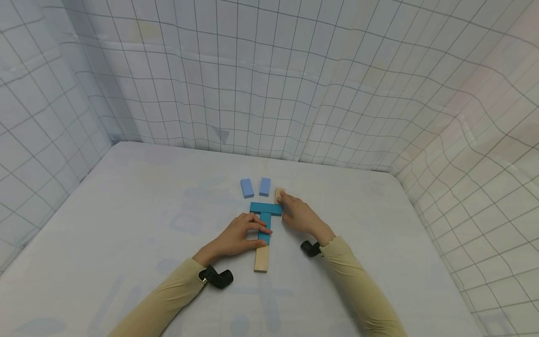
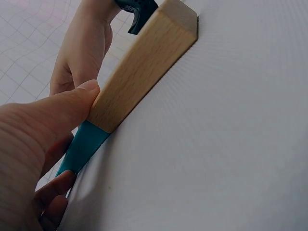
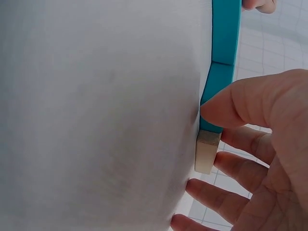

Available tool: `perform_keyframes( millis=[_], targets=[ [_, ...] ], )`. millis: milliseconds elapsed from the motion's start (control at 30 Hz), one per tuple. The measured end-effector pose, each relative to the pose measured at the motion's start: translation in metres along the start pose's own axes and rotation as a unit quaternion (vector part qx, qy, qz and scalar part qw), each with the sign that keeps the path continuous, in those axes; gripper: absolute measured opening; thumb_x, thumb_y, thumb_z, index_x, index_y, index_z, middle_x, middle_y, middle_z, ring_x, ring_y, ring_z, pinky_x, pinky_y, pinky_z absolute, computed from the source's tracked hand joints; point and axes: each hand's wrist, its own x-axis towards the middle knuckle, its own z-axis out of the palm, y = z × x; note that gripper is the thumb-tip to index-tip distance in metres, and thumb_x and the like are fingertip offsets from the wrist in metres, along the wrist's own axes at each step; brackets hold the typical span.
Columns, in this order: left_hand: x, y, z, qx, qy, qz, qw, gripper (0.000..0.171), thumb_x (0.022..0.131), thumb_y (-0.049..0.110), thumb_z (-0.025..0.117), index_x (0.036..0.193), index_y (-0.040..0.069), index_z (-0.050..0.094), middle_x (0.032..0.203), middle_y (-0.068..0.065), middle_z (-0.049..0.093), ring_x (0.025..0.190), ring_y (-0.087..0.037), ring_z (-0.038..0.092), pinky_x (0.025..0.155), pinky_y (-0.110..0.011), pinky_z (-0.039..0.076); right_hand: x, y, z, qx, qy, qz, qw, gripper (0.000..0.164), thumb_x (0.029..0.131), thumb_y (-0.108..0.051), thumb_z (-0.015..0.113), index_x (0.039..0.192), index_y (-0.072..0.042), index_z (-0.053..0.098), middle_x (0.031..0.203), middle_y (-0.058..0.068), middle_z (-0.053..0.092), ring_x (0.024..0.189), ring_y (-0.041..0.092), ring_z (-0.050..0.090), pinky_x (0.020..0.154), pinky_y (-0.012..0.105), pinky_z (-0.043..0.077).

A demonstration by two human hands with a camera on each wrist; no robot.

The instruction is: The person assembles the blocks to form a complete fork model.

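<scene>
Flat on the white table, a teal crossbar block (image 1: 263,208) and a teal stem block (image 1: 265,222) meet in a T. A long wooden block (image 1: 261,260) continues the stem toward me. Across the teal stem lies my left hand (image 1: 241,234), thumb at its seam with the wood and curled fingers about its sides. My right hand (image 1: 301,215) is at the crossbar's right end, its thumb against the teal in the right wrist view. Its fingertips hold a small wooden block (image 3: 207,153) by that end, partly covered in the head view.
Beyond the crossbar, two light blue blocks (image 1: 247,188) lie side by side, slightly apart. The table (image 1: 139,196) carries faint printed shapes. Grid-patterned white sheets (image 1: 269,93) hang behind it and along both sides.
</scene>
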Motion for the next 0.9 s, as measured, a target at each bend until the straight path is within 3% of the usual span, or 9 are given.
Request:
perform_keyframes(
  millis=[900],
  targets=[
    [0.0000, -0.0002, 0.0014, 0.002, 0.000, -0.002, 1.0000, 0.033, 0.085, 0.033, 0.072, 0.114, 0.018, 0.071, 0.112, 0.003, 0.052, 0.102, -0.018, 0.046, 0.088, -0.042, 0.035, -0.0021, 0.0053, -0.0005, 0.005, -0.014, -0.019, 1.000, 0.052, 0.090, -0.006, 0.060, 0.139, 0.000, 0.043, 0.149, 0.019, 0.029, 0.129, 0.038, 0.038, 0.101, 0.049, 0.033]
  ],
)
